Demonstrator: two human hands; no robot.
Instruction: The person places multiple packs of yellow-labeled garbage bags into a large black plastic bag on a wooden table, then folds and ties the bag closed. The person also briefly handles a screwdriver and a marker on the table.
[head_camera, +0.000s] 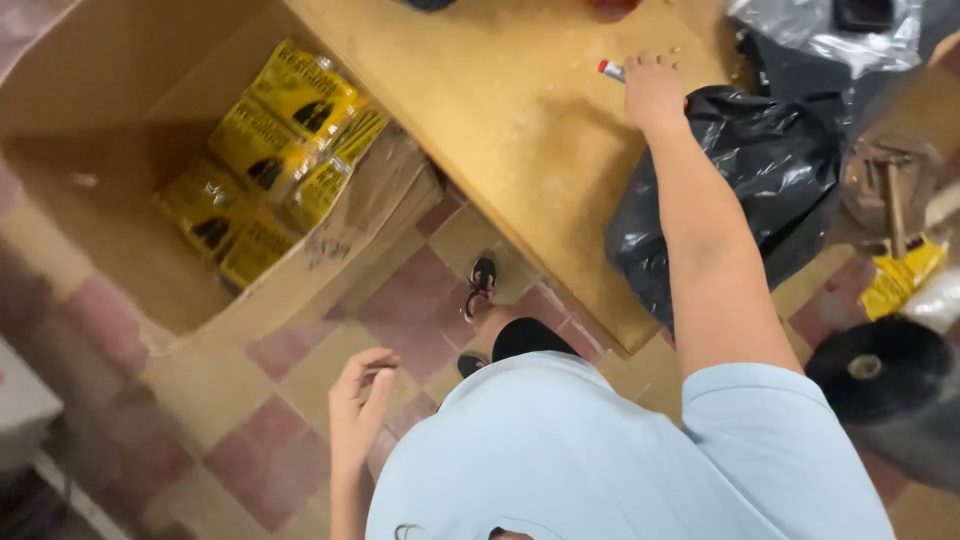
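Note:
My right hand (653, 92) reaches out over the wooden table (520, 130) and closes its fingers on a small white tube with a red cap (610, 70), right beside a black plastic bag (770, 170). My left hand (360, 405) hangs low by my side above the tiled floor, fingers loosely curled and apart, holding nothing. A large open cardboard box (130, 250) to the left holds several yellow packets (270, 150).
A grey plastic bag (820, 30) lies at the table's far right. A dark roll (880, 370), a yellow packet (900, 280) and a round stand sit at the right. My shoe (482, 280) rests on the checkered tile floor (400, 310).

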